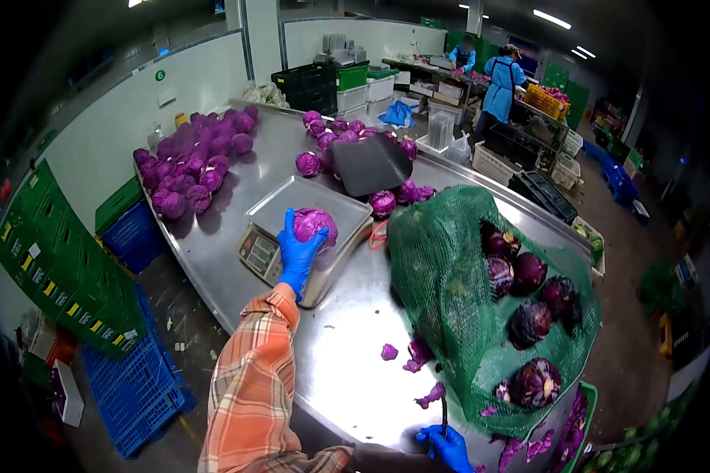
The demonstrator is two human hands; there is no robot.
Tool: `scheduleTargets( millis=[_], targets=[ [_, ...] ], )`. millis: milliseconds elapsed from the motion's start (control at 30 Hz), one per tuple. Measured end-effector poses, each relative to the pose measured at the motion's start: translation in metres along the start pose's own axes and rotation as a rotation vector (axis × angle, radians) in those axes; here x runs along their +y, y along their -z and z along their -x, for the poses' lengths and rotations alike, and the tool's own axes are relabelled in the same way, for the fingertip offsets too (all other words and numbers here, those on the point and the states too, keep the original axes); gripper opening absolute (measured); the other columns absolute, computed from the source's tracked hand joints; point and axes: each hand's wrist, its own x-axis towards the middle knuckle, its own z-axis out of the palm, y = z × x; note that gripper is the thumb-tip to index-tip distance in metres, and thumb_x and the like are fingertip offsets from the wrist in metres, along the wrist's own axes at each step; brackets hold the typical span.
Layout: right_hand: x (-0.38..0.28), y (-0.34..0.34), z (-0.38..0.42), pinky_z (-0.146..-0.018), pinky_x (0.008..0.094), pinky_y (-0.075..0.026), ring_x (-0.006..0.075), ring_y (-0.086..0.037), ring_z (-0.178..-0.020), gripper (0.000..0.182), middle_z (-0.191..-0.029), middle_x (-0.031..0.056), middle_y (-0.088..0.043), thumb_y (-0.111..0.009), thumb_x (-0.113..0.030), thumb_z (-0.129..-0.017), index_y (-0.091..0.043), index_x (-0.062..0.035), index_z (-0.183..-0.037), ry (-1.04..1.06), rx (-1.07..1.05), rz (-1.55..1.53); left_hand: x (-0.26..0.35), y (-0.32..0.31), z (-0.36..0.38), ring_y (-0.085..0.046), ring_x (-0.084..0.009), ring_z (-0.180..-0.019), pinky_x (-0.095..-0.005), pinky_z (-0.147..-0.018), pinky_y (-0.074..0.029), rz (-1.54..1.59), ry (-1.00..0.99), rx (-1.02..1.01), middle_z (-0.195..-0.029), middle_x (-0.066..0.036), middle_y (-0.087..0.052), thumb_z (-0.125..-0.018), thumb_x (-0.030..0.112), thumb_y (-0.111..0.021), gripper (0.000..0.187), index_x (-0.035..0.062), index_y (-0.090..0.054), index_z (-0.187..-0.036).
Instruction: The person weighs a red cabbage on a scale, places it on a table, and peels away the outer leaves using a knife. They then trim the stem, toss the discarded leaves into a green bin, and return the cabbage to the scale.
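My left hand, in a blue glove, has its fingers and thumb around a trimmed red cabbage. The cabbage is on the metal pan of a weighing scale, whose display faces the near left. Low in the view, my right hand, also gloved in blue, is closed around a thin dark knife seen nearly edge-on. Purple leaf scraps lie by the knife. Right of them, a green mesh sack lies open with several dark, untrimmed red cabbages on it.
Trimmed cabbages are piled at the table's far left, with more behind a dark sheet. Stacked green crates and a blue pallet stand left of the metal table. Two people in blue work farther back.
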Motion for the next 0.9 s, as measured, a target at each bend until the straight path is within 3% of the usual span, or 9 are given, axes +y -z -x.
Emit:
scheduleTargets(
  millis=[67,100,233,367,467,567,700,833,900],
  targets=[
    [-0.082,-0.011,0.016,-0.053,0.0192,-0.038,0.0063,-0.05,-0.059,0.012,-0.081,0.0013,-0.067,-0.057,-0.012,-0.092,-0.066,-0.0045,-0.095,-0.186,-0.123,-0.214,-0.024,-0.009,-0.019,-0.055,-0.039,-0.109,-0.0436,-0.094,-0.045,-0.207,0.005,0.058,-0.124,-0.027,-0.049,-0.065,0.042,-0.084,0.103,0.0077,-0.029,-0.146],
    [-0.084,-0.016,0.012,-0.054,0.0198,-0.039,0.0071,-0.051,-0.059,0.013,-0.081,0.0015,-0.066,-0.056,-0.012,-0.092,-0.065,-0.0041,-0.095,-0.189,-0.116,-0.258,-0.023,-0.01,-0.022,-0.053,-0.044,-0.112,-0.046,-0.095,-0.044,-0.281,0.077,0.024,-0.126,-0.031,-0.047,-0.063,0.045,-0.084,0.108,0.0097,-0.025,-0.147],
    [-0.078,-0.021,0.009,-0.058,0.022,-0.043,0.0095,-0.053,-0.062,0.014,-0.079,0.0015,-0.063,-0.054,-0.012,-0.093,-0.065,-0.0031,-0.095,-0.249,-0.147,-0.334,-0.009,-0.001,-0.023,-0.045,-0.0385,-0.126,-0.0428,-0.104,-0.039,-0.173,0.222,-0.033,-0.138,-0.027,-0.041,-0.065,0.041,-0.084,0.112,0.0023,-0.02,-0.148],
    [-0.087,-0.023,0.008,-0.057,0.0223,-0.043,0.0095,-0.053,-0.062,0.015,-0.075,0.0004,-0.06,-0.052,-0.012,-0.094,-0.065,-0.0034,-0.094,-0.271,-0.227,-0.281,-0.028,0.012,0.028,-0.031,-0.0409,-0.135,-0.0425,-0.11,-0.029,-0.286,-0.048,0.108,-0.145,-0.028,-0.031,-0.075,0.031,-0.079,0.099,0.0032,-0.019,-0.148],
    [-0.082,-0.023,0.0,-0.054,0.0217,-0.041,0.0086,-0.052,-0.061,0.015,-0.074,-0.0003,-0.06,-0.053,-0.013,-0.094,-0.065,-0.0044,-0.093,-0.195,-0.228,-0.185,-0.036,0.029,0.099,-0.038,-0.0338,-0.131,-0.0409,-0.106,-0.033,-0.112,-0.104,0.096,-0.145,-0.018,-0.035,-0.079,0.023,-0.076,0.085,0.0032,-0.027,-0.146],
    [-0.083,-0.024,-0.003,-0.05,0.0207,-0.038,0.0078,-0.05,-0.055,0.017,-0.069,-0.0006,-0.059,-0.053,-0.016,-0.093,-0.066,-0.0055,-0.093,-0.187,-0.285,-0.146,-0.04,0.051,0.19,-0.045,-0.0278,-0.124,-0.0368,-0.101,-0.039,-0.032,0.256,-0.018,-0.138,-0.016,-0.042,-0.083,0.019,-0.072,0.077,0.006,-0.029,-0.146],
    [-0.055,-0.029,-0.026,-0.05,0.0188,-0.044,0.0084,-0.058,-0.058,0.026,-0.095,0.0112,-0.07,-0.046,-0.015,-0.097,-0.064,0.003,-0.104,-0.132,-0.435,-0.163,0.001,0.083,0.274,-0.051,-0.0226,-0.119,-0.0329,-0.098,-0.042,0.087,0.424,-0.065,-0.133,-0.014,-0.049,-0.087,0.013,-0.068,0.062,0.0057,-0.039,-0.141],
    [-0.07,-0.041,-0.021,-0.045,0.0203,-0.044,0.0103,-0.058,-0.055,0.026,-0.094,0.0118,-0.069,-0.046,-0.015,-0.096,-0.063,0.0032,-0.103,-0.217,-0.48,-0.15,-0.006,0.114,0.302,-0.062,-0.0158,-0.101,-0.027,-0.091,-0.047,0.17,0.362,-0.063,-0.12,-0.01,-0.062,-0.089,0.008,-0.064,0.04,0.0033,-0.054,-0.129],
    [-0.069,-0.044,-0.025,-0.042,0.0235,-0.044,0.0126,-0.057,-0.05,0.023,-0.089,0.01,-0.069,-0.051,-0.017,-0.094,-0.063,0.0011,-0.101,-0.209,-0.491,-0.151,-0.009,0.13,0.293,-0.06,-0.0163,-0.107,-0.0285,-0.094,-0.046,0.178,0.416,-0.099,-0.123,-0.01,-0.06,-0.091,0.007,-0.062,0.038,0.0015,-0.055,-0.128]
  ],
)
